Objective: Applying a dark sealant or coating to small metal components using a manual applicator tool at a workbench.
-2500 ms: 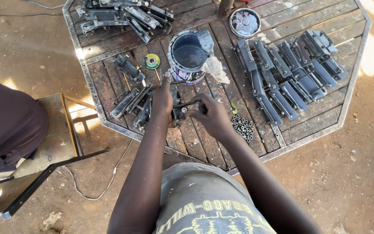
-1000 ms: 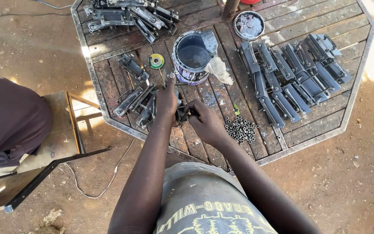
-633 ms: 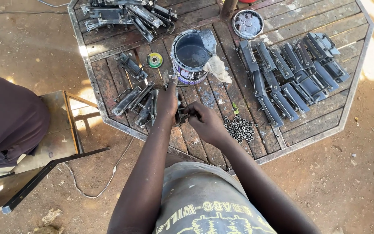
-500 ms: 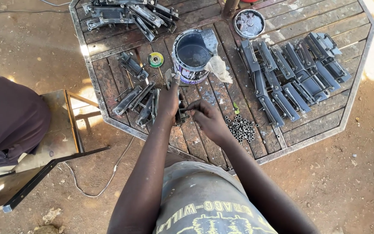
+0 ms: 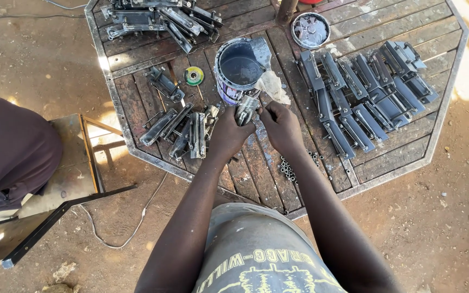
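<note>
I see my left hand and right hand pinching a small grey metal bracket between them, above the octagonal wooden-slat table. It sits just beside the open round paint tin, near the loose pile of small steel nuts.

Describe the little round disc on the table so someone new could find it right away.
On the octagonal wooden table, look just left of the open paint can. The small disc lies flat there, alone. It is round, green and yellow; its neighbours are long grey metal parts.
</note>
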